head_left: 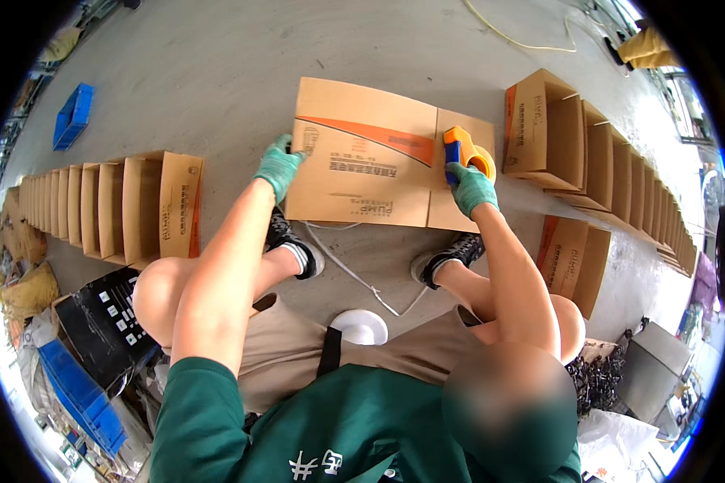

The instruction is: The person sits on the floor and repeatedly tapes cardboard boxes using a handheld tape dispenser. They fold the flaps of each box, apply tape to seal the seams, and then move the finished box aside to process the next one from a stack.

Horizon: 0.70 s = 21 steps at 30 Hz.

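A brown cardboard box [370, 161] with an orange stripe lies on the grey floor between my feet. My left hand [279, 167], in a green glove, presses on the box's left edge. My right hand [470, 187], also gloved in green, grips an orange and blue tape dispenser [464, 151] that rests on the box's right flap near the seam. I am seated, with knees apart and black shoes just below the box.
A row of several open cardboard boxes [113, 205] lines the left side, another row [612, 173] curves along the right. A flat carton [572, 262] lies by my right knee. A blue crate [73, 115] sits far left, a white round stool [361, 326] under me.
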{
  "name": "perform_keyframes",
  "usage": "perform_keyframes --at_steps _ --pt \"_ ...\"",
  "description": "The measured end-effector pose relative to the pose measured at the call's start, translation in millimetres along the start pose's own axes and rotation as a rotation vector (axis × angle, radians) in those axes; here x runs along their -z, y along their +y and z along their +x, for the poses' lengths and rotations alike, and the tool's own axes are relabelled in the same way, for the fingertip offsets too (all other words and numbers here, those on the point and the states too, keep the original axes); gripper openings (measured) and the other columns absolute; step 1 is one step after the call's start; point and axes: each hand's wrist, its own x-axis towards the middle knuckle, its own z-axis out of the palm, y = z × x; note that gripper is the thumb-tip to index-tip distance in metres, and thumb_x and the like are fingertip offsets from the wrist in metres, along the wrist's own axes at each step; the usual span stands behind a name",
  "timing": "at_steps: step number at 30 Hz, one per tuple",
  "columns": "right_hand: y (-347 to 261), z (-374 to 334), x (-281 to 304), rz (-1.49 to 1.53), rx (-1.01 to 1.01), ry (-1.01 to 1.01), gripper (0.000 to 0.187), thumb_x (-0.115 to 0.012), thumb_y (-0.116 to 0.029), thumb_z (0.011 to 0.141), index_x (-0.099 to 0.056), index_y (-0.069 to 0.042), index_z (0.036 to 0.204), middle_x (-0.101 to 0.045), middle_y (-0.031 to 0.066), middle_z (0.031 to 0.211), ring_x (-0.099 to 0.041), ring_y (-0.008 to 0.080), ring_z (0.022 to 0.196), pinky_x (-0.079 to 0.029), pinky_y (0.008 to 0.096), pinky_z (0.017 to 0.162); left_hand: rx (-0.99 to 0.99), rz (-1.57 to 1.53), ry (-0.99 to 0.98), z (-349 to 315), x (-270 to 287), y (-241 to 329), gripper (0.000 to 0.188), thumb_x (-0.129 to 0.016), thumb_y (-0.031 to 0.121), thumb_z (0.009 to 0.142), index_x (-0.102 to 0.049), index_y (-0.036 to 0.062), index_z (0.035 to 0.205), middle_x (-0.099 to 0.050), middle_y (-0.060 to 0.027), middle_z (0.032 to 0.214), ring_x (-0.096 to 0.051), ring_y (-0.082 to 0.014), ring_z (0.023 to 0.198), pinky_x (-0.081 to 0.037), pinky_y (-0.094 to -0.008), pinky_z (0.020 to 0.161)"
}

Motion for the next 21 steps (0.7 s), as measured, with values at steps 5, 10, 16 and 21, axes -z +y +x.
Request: perform_keyframes --at_steps 5,10,16,21 --pt "19 1 0 0.049 -0.240 0.181 0.040 -0.069 -0.026 0.082 -0.066 -0.021 0.122 -0.069 0.0172 0.109 -0.066 0.0360 0.103 -0.052 0.0422 0.088 0.066 0.099 0.287 17 82 44 0.027 -0.060 0.012 0.089 -0.063 0.0044 0.114 -0.067 -0.0104 0.103 -0.062 -0.0206 0.090 -0.053 -0.0383 0.081" --pt "60 11 -74 0.943 -0.591 0.329 0.039 -0.068 -0.025 0.087 -0.060 -0.017 0.124 -0.067 0.0123 0.114 -0.067 0.0306 0.097 -0.054 0.0415 0.084 -0.071 -0.071 0.379 7 114 77 0.035 -0.060 0.003 0.088 -0.060 0.0018 0.123 -0.068 -0.0077 0.104 -0.064 -0.0183 0.087 -0.053 -0.0342 0.079" --pt "-67 -11 118 -0.133 -0.147 0.036 0.033 -0.059 -0.029 0.093 -0.064 -0.016 0.123 -0.070 0.0189 0.111 -0.067 0.0364 0.103 -0.054 0.0466 0.087 0.027 -0.047 0.412 -35 126 71 0.041 -0.061 0.002 0.088 -0.058 0.0017 0.129 -0.067 -0.0083 0.109 -0.064 -0.0174 0.089 -0.052 -0.0327 0.083" --pt "-119 -43 178 -0.297 0.197 0.424 0.058 -0.063 -0.022 0.092 -0.042 -0.014 0.146 -0.042 0.0122 0.151 -0.044 0.0374 0.136 -0.049 0.0453 0.104 -0.060 -0.108 0.448 -47 116 79 0.042 -0.060 -0.002 0.084 -0.060 0.0015 0.127 -0.070 -0.0085 0.107 -0.066 -0.0195 0.091 -0.053 -0.0331 0.083"
